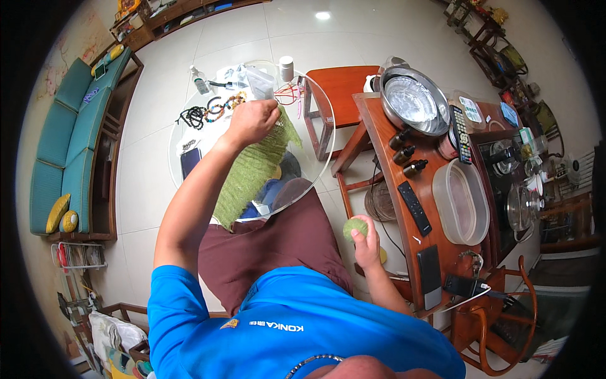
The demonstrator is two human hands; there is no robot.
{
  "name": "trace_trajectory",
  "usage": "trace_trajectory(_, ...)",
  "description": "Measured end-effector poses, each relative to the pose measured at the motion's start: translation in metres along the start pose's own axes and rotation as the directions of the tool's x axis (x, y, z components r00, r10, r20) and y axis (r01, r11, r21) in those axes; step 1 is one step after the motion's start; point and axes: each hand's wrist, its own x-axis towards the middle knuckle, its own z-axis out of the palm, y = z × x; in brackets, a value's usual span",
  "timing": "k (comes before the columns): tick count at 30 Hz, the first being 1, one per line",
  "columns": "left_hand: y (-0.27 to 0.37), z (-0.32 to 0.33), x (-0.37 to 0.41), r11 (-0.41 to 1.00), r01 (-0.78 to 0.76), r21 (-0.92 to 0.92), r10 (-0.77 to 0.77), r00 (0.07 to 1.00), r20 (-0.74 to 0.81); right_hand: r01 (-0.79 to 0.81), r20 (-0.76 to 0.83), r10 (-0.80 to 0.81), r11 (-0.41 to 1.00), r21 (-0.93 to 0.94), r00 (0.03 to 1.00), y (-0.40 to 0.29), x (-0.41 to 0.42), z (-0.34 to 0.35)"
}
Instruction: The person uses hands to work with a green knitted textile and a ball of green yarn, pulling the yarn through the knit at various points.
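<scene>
A green, fuzzy knitted piece [251, 166] lies slantwise over the round glass table [330, 142], its lower corner reaching the edge by my lap. My left hand [255, 121] is closed at the knit's upper edge, and its fingers hide what exactly they grip there. To the right of my lap, my right hand [367, 244] holds a ball of green yarn [354, 229] between thumb and fingers. No strand between ball and knit can be made out.
Bead bracelets [214, 112], a phone [190, 162], a spray bottle [200, 80] and a white jar [286, 69] stand or lie on the glass. At right, a wooden table [386, 156] carries metal basins [414, 100], dropper bottles [404, 155], remotes [414, 208] and a plastic tub [461, 203]. A wooden stool [343, 94] stands between.
</scene>
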Motion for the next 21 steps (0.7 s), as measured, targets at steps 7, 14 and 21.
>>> trace_trajectory(7, 0.045, -0.093, -0.007, 0.85, 0.165, -0.5, -0.11, 0.984, 0.138, 0.134, 0.154, -0.212, 0.905, 0.404, 0.965, -0.041, 0.059, 0.013)
trace_trajectory(14, 0.093, -0.191, -0.013, 0.891, 0.123, -0.437, -0.104, 0.992, 0.066, -0.069, 0.525, -0.377, 0.76, 0.646, 0.763, -0.15, 0.101, 0.041)
trace_trajectory(21, 0.119, -0.235, -0.048, 0.948, 0.094, -0.306, -0.063, 0.992, 0.108, -0.352, 0.644, -0.553, 0.548, 0.759, 0.528, -0.219, 0.093, 0.063)
